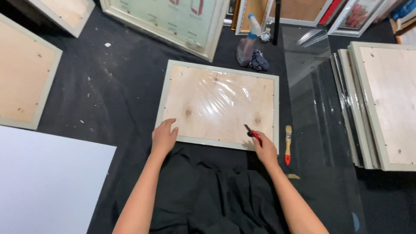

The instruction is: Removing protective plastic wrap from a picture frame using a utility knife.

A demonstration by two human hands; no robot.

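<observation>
Soft overhead light, plastic-film glare

A large pale-green sign (167, 19) with red marks leans at the top.

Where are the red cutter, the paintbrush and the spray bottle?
red cutter (253, 134), head view, on its handle
paintbrush (287, 145), head view, mid handle
spray bottle (246, 47), head view, on its body
</observation>
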